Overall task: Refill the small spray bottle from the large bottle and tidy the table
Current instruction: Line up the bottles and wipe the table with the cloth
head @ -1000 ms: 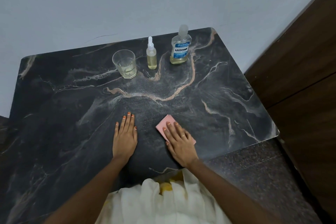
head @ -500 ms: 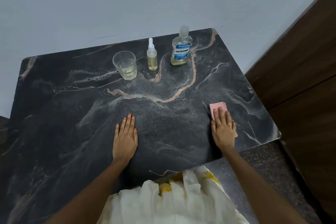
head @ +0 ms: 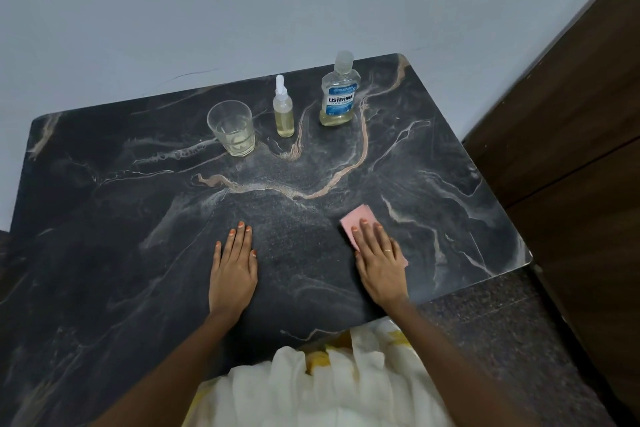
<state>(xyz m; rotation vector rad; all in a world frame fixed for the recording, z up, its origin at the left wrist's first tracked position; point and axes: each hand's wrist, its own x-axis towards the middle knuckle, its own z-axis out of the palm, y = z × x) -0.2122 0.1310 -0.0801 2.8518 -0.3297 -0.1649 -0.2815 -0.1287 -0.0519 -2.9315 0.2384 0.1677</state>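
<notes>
The right hand lies flat with its fingers spread on a pink cloth, pressing it to the dark marble desk; the left hand rests open and empty beside it. The small spray bottle stands capped at the far edge between a glass and the Listerine bottle. It looks light, smooth and tippy, best gripped around its body.
</notes>
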